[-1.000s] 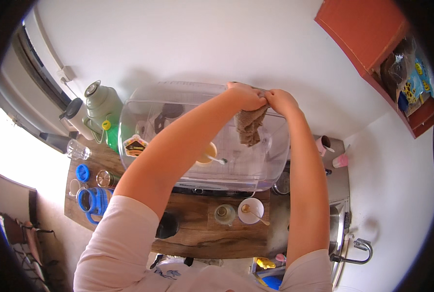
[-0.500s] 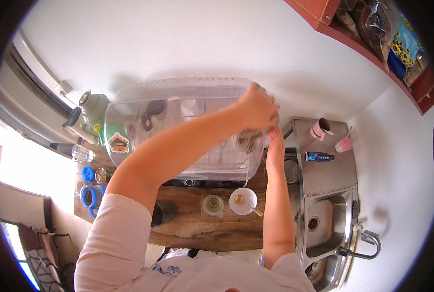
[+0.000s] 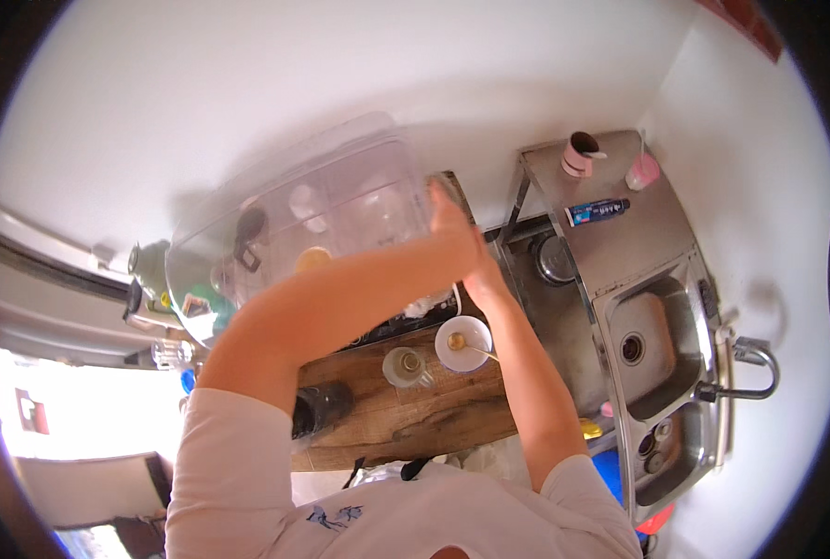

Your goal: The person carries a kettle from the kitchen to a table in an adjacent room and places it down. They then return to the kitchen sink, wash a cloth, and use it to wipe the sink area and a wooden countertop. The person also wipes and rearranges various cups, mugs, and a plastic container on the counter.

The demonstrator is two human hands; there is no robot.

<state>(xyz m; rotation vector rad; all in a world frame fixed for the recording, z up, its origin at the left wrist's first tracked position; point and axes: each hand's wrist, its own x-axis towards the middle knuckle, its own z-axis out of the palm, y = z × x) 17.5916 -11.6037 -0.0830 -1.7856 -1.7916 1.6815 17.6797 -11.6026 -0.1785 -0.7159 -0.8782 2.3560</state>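
Observation:
A large clear plastic cover (image 3: 340,177) stands tilted over the black cooktop (image 3: 460,194) against the wall, its right end off the cooktop's right side. My left arm crosses in front of it, and my left hand (image 3: 448,212) is closed at its right edge. Just below, my right hand (image 3: 478,268) reaches in beside the left wrist; its fingers are hidden behind that wrist. Through the plastic show a dark handled item (image 3: 250,233), a white rounded item (image 3: 308,205) and a round yellowish item (image 3: 313,259), blurred. Something whitish (image 3: 426,304) lies under my left forearm.
On the wooden counter (image 3: 406,410) stand a white bowl (image 3: 450,359) with a spoon, a glass mug (image 3: 402,367) and a dark container (image 3: 326,407). To the right are a round metal pot (image 3: 555,259), a steel sink (image 3: 653,359), a tube (image 3: 598,211) and a pink cup (image 3: 579,155).
The cover's right end has shifted left, baring the cooktop's right side. Both hands have moved left with it. The view has swung right, showing more of the sink.

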